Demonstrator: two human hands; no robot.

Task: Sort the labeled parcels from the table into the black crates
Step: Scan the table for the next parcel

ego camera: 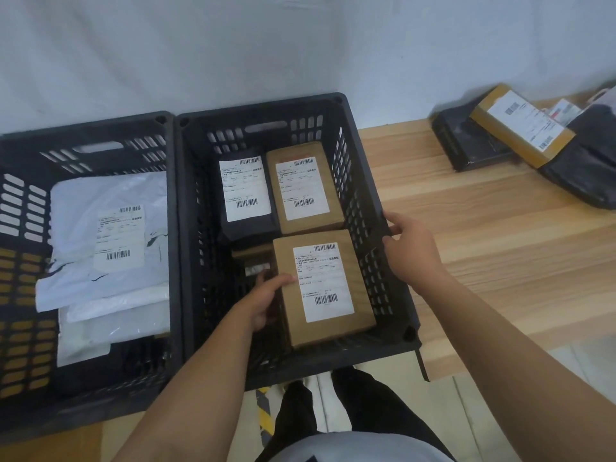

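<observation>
Clasping left edge of brown parcel [325,288]: left grip [266,301]; right grip [413,251] clutches crate [358,181] rim.

You have 2 black crates [260,109] before you, 3 brown boxes [325,288], 1 black labeled parcel [248,195], 1 grey labeled mailer [113,221], and at least 2 black packages [466,141] on the surface [500,245].

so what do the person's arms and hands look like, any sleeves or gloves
The left hand and right hand are bare: no gloves, rings or watch show. The forearms carry no sleeves in view. Black trousers and a pale top show below.
</observation>
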